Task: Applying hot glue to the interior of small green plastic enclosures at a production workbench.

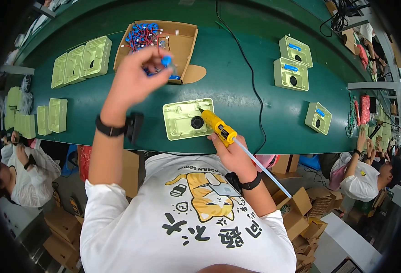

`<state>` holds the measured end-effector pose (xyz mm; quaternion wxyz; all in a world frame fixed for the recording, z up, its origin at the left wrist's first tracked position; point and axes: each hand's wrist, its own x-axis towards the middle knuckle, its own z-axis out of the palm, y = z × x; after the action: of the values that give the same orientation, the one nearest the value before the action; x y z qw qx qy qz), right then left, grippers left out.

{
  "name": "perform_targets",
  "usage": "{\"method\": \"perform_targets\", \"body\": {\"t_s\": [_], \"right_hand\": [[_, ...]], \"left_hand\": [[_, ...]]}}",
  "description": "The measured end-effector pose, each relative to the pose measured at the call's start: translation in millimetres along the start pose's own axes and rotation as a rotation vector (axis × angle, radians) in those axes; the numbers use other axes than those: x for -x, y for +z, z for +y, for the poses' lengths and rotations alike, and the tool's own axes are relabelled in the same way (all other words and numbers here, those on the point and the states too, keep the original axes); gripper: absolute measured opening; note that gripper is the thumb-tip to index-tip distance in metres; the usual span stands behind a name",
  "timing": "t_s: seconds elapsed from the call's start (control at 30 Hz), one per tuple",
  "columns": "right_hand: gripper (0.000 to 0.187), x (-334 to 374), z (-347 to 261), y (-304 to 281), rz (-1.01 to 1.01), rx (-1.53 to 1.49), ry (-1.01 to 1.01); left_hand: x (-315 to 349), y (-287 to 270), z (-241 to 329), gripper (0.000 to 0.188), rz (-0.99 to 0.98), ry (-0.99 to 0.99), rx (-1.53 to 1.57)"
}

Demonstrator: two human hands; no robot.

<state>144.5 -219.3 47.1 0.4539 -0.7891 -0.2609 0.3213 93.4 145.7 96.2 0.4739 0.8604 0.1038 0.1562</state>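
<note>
My left hand is raised in front of a shallow cardboard box, its fingers pinching a blue cylindrical battery with wires. My right hand is wrapped round a yellow hot glue gun. A long, pale glue stick sticks out of the gun's back end. The gun's dark nozzle points into a pale green plastic housing, over its upper right part. Inside that housing sits a round black part. More blue batteries with red and black wires and white connectors lie heaped in the box.
Further green housings stand at the left. On the right, housings hold a blue battery and a black round part each. A black cable runs across the green table. Other people work at both sides.
</note>
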Motion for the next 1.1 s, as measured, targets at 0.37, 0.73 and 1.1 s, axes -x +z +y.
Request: {"method": "perform_targets", "body": {"t_s": [0.37, 0.73, 1.1], "right_hand": [[0.03, -0.2, 19.8, 6.9, 0.011, -0.095, -0.05], [0.032, 3.3, 29.9, 7.5, -0.013, -0.081, -0.037], [0.022, 8.0, 24.8, 16.4, 0.103, -0.259, -0.032]], "left_hand": [[120.6, 59.0, -24.9, 0.033, 0.172, -0.366, 0.638], [113.2, 101.4, -9.6, 0.026, 0.352, -0.156, 0.159], [101.8, 133.0, -1.1, 0.032, 0.503, -0.023, -0.222]]}}
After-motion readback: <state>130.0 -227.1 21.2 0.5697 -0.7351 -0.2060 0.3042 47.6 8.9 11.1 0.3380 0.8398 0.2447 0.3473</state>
